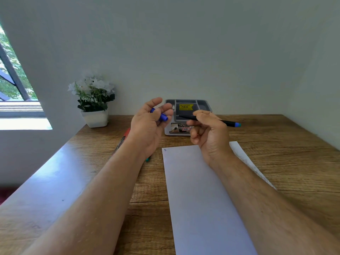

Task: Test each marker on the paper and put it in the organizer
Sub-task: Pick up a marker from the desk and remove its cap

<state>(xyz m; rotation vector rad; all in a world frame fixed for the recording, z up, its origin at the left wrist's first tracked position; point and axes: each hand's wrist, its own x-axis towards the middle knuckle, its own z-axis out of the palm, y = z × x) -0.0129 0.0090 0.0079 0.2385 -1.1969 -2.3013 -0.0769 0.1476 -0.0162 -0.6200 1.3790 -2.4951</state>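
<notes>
My right hand [207, 131] is raised above the table and pinches a thin black marker [217, 121] with a blue end, its uncapped tip pointing left. My left hand [149, 124] is raised beside it, with its fingers curled round the blue cap [162, 116]. A white sheet of paper [198, 190] lies on the wooden table under my right forearm, with a small blue mark [165, 149] at its far left corner. The grey organizer [206, 104] stands at the back of the table behind both hands, partly hidden by them. More markers [122, 139] lie on the table left of my left wrist, mostly hidden by the arm.
A white pot with white flowers [93, 103] stands at the back left against the wall. A window opens at the far left. The table [285, 153] runs to the wall at the back and right.
</notes>
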